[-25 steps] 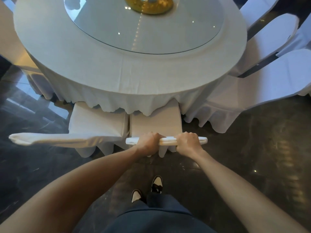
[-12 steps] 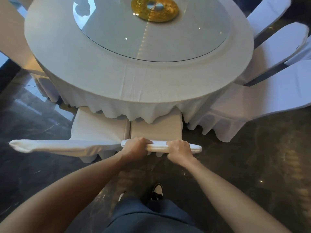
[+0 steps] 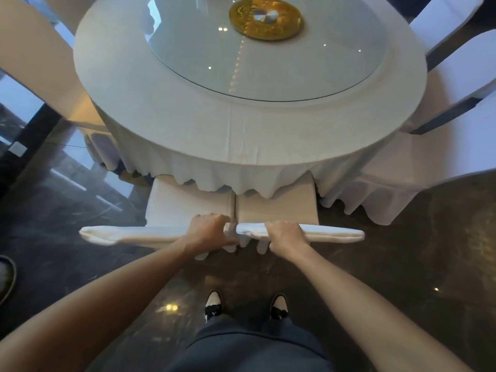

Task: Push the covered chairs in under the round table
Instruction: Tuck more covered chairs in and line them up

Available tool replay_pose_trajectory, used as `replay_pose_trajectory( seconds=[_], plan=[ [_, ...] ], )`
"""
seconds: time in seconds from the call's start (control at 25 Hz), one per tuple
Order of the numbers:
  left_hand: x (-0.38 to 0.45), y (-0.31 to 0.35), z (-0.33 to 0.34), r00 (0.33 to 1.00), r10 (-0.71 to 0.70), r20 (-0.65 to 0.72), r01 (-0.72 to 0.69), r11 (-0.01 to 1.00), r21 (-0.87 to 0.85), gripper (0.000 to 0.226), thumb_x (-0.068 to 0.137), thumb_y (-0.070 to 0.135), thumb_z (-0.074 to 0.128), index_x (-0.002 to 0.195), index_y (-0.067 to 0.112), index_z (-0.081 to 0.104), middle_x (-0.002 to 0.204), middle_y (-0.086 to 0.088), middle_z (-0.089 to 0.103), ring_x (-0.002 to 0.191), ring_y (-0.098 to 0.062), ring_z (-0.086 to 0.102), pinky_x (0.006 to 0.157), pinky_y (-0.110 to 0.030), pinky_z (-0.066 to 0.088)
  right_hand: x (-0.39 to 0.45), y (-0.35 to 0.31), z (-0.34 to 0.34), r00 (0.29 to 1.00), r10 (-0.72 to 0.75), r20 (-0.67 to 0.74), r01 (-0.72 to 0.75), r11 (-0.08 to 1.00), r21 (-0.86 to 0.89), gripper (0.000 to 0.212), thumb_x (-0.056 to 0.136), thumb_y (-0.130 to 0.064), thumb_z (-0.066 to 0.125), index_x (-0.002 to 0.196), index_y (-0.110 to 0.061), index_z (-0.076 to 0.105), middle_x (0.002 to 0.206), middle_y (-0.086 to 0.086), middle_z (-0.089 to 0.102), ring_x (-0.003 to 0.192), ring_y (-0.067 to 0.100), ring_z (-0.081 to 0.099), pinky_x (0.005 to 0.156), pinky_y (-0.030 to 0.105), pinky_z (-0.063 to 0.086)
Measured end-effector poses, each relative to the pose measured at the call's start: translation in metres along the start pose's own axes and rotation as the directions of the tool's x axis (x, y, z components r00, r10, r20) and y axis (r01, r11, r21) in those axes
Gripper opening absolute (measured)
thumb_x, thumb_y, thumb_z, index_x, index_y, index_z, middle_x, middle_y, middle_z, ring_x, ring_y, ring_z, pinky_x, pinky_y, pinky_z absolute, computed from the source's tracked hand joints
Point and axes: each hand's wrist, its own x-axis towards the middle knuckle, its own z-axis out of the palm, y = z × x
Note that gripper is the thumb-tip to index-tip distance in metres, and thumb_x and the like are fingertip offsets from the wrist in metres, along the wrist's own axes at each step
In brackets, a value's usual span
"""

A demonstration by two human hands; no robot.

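Left of the hands, a covered chair point(image 3: 188, 208) sits with its seat front tucked under the tablecloth hem; the left hand point(image 3: 208, 229) is curled closed over the right end of its backrest top. Touching it on the right, a second covered chair point(image 3: 279, 210) is likewise part under the round table point(image 3: 188, 124), and the right hand point(image 3: 284, 234) is closed around the left end of its backrest top. Beyond both hands, the table carries a glass turntable point(image 3: 268, 63) with a gold disc point(image 3: 265, 18) at its centre. Further right stand more covered chairs point(image 3: 461, 140), pulled out from the table
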Motion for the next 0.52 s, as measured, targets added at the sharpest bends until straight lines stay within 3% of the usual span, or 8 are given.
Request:
replay_pose_trajectory(
  seconds=[0.08,0.24,0.36,0.52],
  plan=[
    [-0.014,-0.039,-0.003,0.997,-0.047,0.064,0.041,0.995,0.088,0.055,0.074,0.056,0.069,0.121,0.028,0.064,0.109,0.005,0.071,0.095,-0.017,0.065,0.089,-0.039,0.052,0.007,-0.011,-0.001,0.995,0.085,0.057,-0.082,0.995,-0.048,0.038,0.080,-0.018,0.068,0.116,-0.017,0.056,0.110,0.007,0.064,0.101,0.030,0.061,0.078,0.039,0.045],
    [-0.036,-0.094,0.006,0.993,-0.020,0.117,-0.001,0.985,0.174,0.030,0.084,0.025,0.068,0.113,0.027,0.061,0.103,0.003,0.067,0.091,-0.018,0.063,0.088,-0.038,0.051,0.017,-0.028,0.007,0.970,0.231,0.074,-0.217,0.963,-0.157,0.033,0.082,-0.024,0.068,0.114,-0.020,0.060,0.107,0.005,0.066,0.097,0.027,0.061,0.080,0.039,0.050],
    [-0.034,-0.098,0.001,0.999,0.011,0.049,-0.022,0.974,0.227,0.021,0.087,0.019,0.062,0.107,0.027,0.066,0.094,0.003,0.068,0.083,-0.017,0.065,0.083,-0.038,0.054,0.018,-0.024,0.004,0.957,0.263,0.123,-0.235,0.950,-0.208,0.034,0.074,-0.021,0.076,0.107,-0.020,0.067,0.102,0.003,0.068,0.094,0.026,0.064,0.076,0.036,0.051],
    [-0.027,-0.108,-0.004,1.000,0.016,0.011,-0.019,0.973,0.232,0.019,0.088,0.019,0.059,0.102,0.029,0.068,0.088,0.004,0.068,0.077,-0.016,0.064,0.077,-0.035,0.052,0.024,-0.028,0.004,0.958,0.269,0.099,-0.241,0.942,-0.233,0.031,0.078,-0.023,0.073,0.108,-0.019,0.067,0.101,0.004,0.069,0.093,0.026,0.065,0.075,0.035,0.049]
  ],
)
